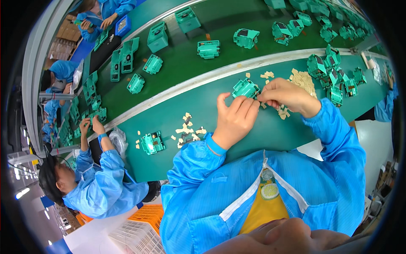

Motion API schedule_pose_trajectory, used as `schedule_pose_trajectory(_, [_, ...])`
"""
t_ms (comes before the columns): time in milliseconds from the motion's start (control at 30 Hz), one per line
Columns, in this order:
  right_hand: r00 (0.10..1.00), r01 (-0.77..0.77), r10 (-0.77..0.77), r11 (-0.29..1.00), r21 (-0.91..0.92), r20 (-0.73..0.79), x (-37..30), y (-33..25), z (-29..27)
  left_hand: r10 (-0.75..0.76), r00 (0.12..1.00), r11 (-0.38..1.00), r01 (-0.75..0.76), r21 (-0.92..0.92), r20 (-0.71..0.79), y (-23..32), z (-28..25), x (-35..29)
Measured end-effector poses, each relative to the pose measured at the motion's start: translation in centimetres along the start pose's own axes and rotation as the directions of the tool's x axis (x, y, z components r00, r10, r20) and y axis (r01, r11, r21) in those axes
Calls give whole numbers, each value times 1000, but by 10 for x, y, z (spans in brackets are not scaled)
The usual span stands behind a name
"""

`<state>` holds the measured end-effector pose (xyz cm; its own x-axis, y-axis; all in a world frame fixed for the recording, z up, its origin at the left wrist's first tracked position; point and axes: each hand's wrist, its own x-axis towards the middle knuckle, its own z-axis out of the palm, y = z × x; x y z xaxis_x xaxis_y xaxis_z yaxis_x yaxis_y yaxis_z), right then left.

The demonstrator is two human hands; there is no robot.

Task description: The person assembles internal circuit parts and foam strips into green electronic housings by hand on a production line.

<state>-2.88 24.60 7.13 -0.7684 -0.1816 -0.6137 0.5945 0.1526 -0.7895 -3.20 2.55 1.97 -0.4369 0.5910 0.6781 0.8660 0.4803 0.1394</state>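
A green plastic housing [245,88] with dark inner parts sits on the green bench in front of me. My left hand [237,116] closes around its near side, thumb at the left end and fingers along the near edge. At the housing's right end, my right hand [289,96] is closed in a pinch against it. Whatever lies between those fingertips is too small and hidden to make out. Beside my right hand spreads a heap of small beige pieces [303,81], with a few more scattered around the housing.
Another green housing [152,143] stands on the bench at left, near beige and black scraps [186,132]. Several housings [334,74] cluster at right. Past a pale rail [169,91], a dark green belt carries more housings [208,49]. A co-worker [99,182] sits at left.
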Motion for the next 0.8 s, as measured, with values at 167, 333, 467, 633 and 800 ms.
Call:
schedule_pose_trajectory(167, [787,487,-611,700,-522,-85,75,-39,-34,-174,983,981,169,-94,-52,-6,-21,-12])
schedule_pose_trajectory(333, [461,277,-856,390,-878,-235,163,-28,-66,-310,950,937,299,-184,-36,0,-35,-27])
schedule_pose_trajectory(467, [751,463,-648,650,-602,-123,121,-59,-47,-439,898,868,416,-271,-27,-4,-57,-53])
schedule_pose_trajectory(633, [712,635,-24,447,-630,702,42,-71,32,-575,818,754,536,-380,13,2,-88,-75])
schedule_pose_trajectory(800, [783,551,175,251,-796,597,35,-31,71,-373,918,743,382,-549,134,6,-83,-65])
